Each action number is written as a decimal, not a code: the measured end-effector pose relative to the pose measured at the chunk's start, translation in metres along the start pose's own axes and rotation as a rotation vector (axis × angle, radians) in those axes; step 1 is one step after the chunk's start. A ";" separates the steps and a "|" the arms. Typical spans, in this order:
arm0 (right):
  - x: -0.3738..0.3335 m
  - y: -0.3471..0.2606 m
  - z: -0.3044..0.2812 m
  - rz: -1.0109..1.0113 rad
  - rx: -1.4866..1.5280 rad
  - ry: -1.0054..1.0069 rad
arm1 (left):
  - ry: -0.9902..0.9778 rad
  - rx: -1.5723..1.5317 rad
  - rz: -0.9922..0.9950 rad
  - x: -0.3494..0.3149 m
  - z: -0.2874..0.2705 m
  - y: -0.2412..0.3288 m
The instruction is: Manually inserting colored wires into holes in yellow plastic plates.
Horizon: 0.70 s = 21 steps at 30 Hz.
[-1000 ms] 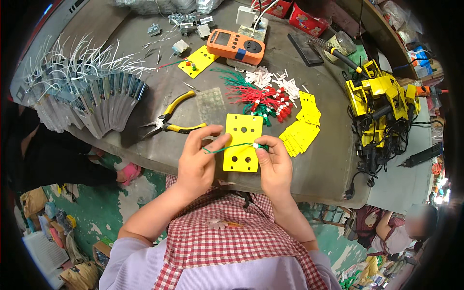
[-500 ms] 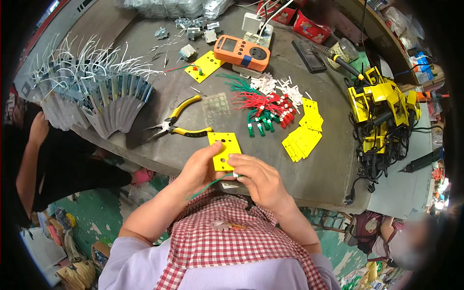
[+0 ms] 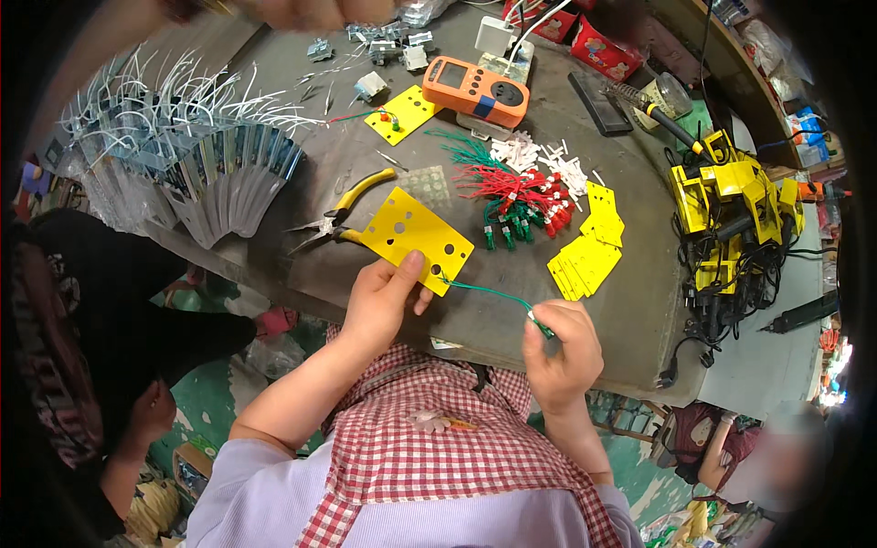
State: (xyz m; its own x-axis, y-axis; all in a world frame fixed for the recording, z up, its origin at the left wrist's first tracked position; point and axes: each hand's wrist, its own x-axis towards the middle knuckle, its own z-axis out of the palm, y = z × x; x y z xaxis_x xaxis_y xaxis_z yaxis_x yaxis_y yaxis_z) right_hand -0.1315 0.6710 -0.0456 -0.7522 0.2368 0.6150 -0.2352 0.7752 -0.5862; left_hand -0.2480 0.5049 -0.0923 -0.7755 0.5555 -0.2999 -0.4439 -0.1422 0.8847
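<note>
My left hand (image 3: 382, 300) grips a yellow drilled plate (image 3: 413, 236) by its lower edge, thumb on the face, above the front of the table. A thin green wire (image 3: 489, 290) runs from a hole near the plate's lower right corner. It leads to a small green indicator light (image 3: 545, 329), pinched by my right hand (image 3: 568, 354) off to the right. Beyond the plate lie yellow-handled pliers (image 3: 367, 187), partly covered by it. Right of the plate are heaps of green lights (image 3: 507, 228) and red-wired lights (image 3: 557, 212), and stacked yellow plates (image 3: 585, 265).
An orange multimeter (image 3: 475, 91) stands at the back, beside another yellow plate (image 3: 406, 111) carrying lights. White sleeves (image 3: 516, 151) lie near it. Fanned metal panels (image 3: 196, 169) fill the left; yellow brackets (image 3: 731, 183) with black cables stand right. Another person's blurred arm (image 3: 137, 46) crosses the upper left.
The plate has turned and tilted in my left hand. My right hand has moved away to the right, drawing the green wire out. Another person's arm has come in at the top left.
</note>
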 end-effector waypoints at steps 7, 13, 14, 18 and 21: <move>0.009 -0.003 0.002 0.009 -0.033 -0.038 | 0.043 0.321 0.228 -0.005 -0.001 -0.006; 0.013 -0.010 0.002 -0.029 -0.045 -0.081 | 0.038 0.364 0.272 -0.004 0.000 -0.013; 0.013 -0.012 0.004 -0.030 -0.048 -0.075 | 0.022 0.327 0.231 -0.005 0.002 -0.009; 0.012 -0.018 0.014 -0.127 0.009 -0.128 | 0.004 0.216 0.118 -0.009 0.007 -0.004; 0.008 -0.018 0.018 -0.126 0.024 -0.137 | -0.047 0.239 0.061 -0.015 0.009 0.000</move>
State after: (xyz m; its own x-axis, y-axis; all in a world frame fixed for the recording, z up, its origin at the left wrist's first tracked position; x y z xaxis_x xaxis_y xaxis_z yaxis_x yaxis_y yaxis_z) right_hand -0.1441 0.6488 -0.0400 -0.7924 0.0554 0.6075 -0.3461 0.7793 -0.5224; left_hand -0.2323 0.5039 -0.0848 -0.7737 0.5898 -0.2315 -0.2737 0.0184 0.9616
